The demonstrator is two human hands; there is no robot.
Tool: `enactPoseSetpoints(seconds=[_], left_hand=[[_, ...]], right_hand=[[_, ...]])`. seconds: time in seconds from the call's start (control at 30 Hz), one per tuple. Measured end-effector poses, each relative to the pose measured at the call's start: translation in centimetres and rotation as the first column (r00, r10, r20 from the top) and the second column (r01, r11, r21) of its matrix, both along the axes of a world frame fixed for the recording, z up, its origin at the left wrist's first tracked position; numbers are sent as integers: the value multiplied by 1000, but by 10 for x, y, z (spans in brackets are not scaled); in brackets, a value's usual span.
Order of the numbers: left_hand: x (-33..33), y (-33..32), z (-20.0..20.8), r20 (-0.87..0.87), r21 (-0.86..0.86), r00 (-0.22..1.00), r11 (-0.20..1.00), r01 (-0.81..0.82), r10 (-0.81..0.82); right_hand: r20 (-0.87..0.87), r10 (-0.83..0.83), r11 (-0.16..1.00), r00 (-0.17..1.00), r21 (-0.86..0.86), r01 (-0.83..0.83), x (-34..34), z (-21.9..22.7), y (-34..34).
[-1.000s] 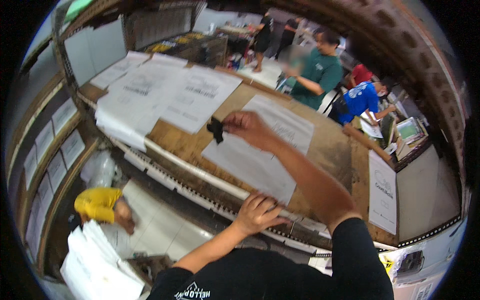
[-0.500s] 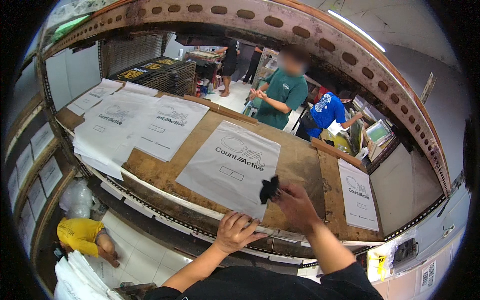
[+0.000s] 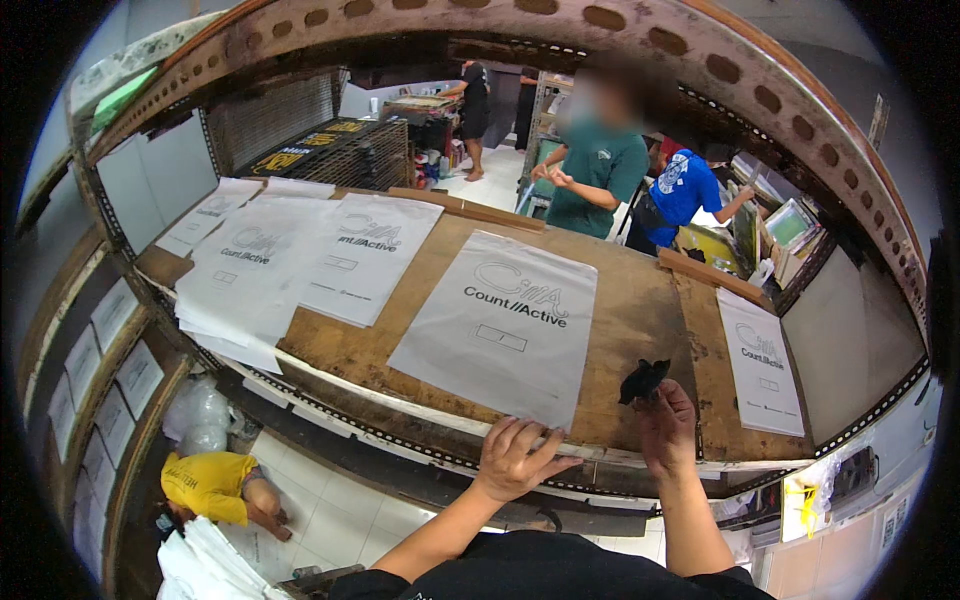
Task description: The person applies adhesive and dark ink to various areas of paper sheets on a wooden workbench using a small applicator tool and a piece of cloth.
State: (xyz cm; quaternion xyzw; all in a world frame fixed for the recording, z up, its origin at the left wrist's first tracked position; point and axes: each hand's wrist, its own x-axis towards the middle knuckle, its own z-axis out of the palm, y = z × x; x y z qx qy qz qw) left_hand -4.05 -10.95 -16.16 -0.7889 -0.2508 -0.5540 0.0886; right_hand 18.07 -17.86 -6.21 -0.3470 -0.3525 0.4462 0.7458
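Note:
A flat white plastic-looking bag point(image 3: 512, 331) with dark printing lies on the brown wooden shelf board point(image 3: 365, 345) in front of me. My left hand point(image 3: 518, 462) rests on its near edge, palm down, fingers spread. To the right of the bag, my right hand point(image 3: 668, 428) pinches a crumpled black cloth point(image 3: 643, 380) between thumb and fingers. The cloth is held above the board, apart from the bag.
Overlapping printed white bags point(image 3: 245, 265) lie at left, and a printed white stack point(image 3: 765, 370) lies at right. A perforated metal beam point(image 3: 605, 18) arches overhead. Beyond the shelf stand people in green point(image 3: 605, 175) and blue point(image 3: 688, 195); someone in yellow point(image 3: 210, 485) crouches below left.
My right hand has moved right with the black cloth, away from the bag's near right part onto the side over bare board. My left hand stays at the bag's near edge. The view has shifted.

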Motion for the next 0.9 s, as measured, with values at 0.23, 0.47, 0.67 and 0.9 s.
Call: enactPoseSetpoints(seconds=[0.23, 0.47, 0.67, 0.9], left_hand=[[-1, 3, 4, 20, 2, 999, 999, 42, -42], [-3, 3, 2, 21, -30, 997, 997, 75, -74], [0, 3, 0, 64, 1, 996, 998, 61, -61], [-5, 0, 4, 65, -56, 992, 992, 116, -112]], right_hand=[[21, -95, 992, 995, -81, 97, 0, -9, -1], [99, 18, 999, 995, 39, -22, 5, -5, -9], [93, 25, 997, 995, 68, -31, 12, -3, -11], [101, -45, 999, 994, 35, 42, 3, -3, -13]])
